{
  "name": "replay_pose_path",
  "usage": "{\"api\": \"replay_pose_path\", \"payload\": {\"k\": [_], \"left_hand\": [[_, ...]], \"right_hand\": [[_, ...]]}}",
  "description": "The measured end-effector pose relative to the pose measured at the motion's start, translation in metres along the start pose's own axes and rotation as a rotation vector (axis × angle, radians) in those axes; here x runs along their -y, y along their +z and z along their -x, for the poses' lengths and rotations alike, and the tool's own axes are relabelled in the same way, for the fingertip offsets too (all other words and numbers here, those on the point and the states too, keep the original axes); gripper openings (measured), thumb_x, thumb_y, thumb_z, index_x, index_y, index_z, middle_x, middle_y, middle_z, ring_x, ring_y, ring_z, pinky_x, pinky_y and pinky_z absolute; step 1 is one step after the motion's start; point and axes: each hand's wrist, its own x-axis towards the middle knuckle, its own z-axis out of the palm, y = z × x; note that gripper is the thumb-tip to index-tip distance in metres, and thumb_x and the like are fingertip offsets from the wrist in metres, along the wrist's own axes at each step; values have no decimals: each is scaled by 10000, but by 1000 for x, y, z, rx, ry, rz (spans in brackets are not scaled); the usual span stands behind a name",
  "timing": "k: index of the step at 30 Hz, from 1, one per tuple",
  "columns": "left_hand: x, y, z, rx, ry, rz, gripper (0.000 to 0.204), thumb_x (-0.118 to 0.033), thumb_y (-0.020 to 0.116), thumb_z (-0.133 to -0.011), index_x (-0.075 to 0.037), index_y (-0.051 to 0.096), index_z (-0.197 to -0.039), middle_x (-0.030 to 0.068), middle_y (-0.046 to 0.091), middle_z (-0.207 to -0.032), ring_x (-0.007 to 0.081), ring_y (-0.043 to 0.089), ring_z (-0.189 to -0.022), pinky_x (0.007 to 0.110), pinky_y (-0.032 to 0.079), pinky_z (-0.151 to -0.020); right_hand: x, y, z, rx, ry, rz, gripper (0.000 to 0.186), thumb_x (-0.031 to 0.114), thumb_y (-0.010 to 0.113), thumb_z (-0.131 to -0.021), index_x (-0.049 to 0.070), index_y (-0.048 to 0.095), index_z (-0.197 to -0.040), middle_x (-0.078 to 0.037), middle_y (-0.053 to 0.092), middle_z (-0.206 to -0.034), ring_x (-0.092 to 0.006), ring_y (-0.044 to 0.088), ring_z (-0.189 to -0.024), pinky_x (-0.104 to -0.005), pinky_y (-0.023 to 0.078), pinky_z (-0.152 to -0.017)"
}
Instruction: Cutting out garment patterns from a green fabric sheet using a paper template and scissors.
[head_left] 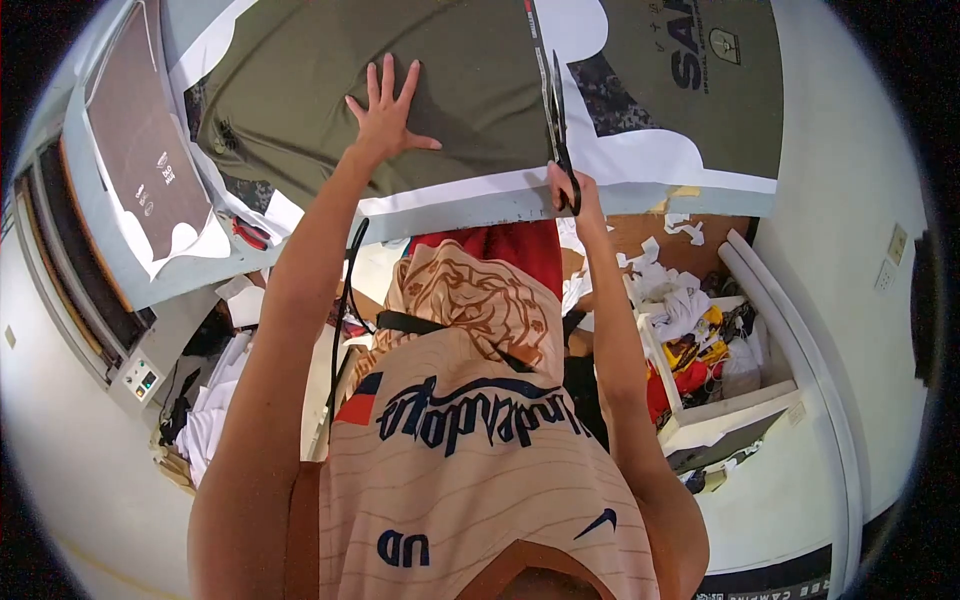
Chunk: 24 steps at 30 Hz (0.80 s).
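Note:
Spread flat on the table is a large olive-green printed fabric sheet [470, 110] with white margins and dark camouflage patches. My left hand [387, 118] lies on it with its fingers spread, pressing on the cloth left of centre. At the sheet's near edge, my right hand [577, 192] grips black-handled scissors [558, 110]. Their long blades point away from me, slightly apart, along the strip between the green panel and the white margin. How much of the cloth lies between the blades I cannot tell.
A brown printed piece [140, 140] lies at the table's left, near red-handled pliers [250, 234]. Below the table's near edge [470, 208], an open drawer [735, 400] holds coloured cloth scraps. Several white scraps [665, 280] lie beneath the table. A black cable [345, 310] hangs left of me.

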Motion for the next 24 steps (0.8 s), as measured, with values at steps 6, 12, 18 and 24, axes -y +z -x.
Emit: {"api": "replay_pose_path", "payload": {"k": [6, 12, 18, 24], "left_hand": [[-2, 2, 1, 11, -19, 59, 1527, -747, 899, -471, -354, 71, -1693, 143, -84, -1760, 498, -29, -1589, 919, 160, -1024], [-5, 2, 1, 6, -23, 55, 1537, -736, 904, -456, -329, 92, -1695, 155, -58, -1759, 511, -2, -1584, 922, 180, -1011], [-7, 0, 4, 18, -41, 70, 1537, -696, 921, -461, -304, 96, -1697, 168, -36, -1756, 518, 15, -1580, 924, 189, -1003], [-10, -5, -3, 32, -48, 36, 1523, -664, 929, -452, -296, 130, -1695, 173, -24, -1754, 494, 43, -1585, 900, 234, -1018]], "right_hand": [[23, 8, -23, 18, -14, -11, 479, 410, 796, -927, 118, 548, -640, 34, 507, -570, -92, 464, -507, -261, 338, -534], [28, 10, -32, -22, 63, 25, 464, 420, 793, -926, 114, 572, -657, 30, 520, -561, -84, 481, -507, -259, 342, -525], [55, 22, -55, -12, 10, -27, 475, 472, 818, -895, 116, 581, -688, 20, 532, -600, -98, 502, -511, -271, 361, -522], [62, 20, -60, -40, -6, -51, 542, 510, 837, -867, 109, 556, -636, 13, 501, -582, -118, 489, -510, -304, 397, -540]]}}
